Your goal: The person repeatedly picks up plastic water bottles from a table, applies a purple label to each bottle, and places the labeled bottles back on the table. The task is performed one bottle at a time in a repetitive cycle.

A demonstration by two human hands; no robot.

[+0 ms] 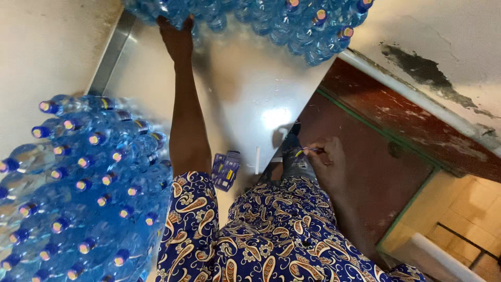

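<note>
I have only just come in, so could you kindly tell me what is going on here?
A person in a blue patterned garment stands at a shiny metal table. Their left hand reaches out to a heap of blue plastic bottles at the far end. Their right hand holds a small thin object, too small to identify, near the table's edge. Another big pile of blue bottles lies to the left, and some loose labels lie on the table.

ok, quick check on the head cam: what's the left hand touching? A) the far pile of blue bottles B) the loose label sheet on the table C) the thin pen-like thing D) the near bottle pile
A: the left hand reaches across the shiny table with its fingers on the far pile of blue bottles, while the right hand holds the thin pen-like thing.
</note>
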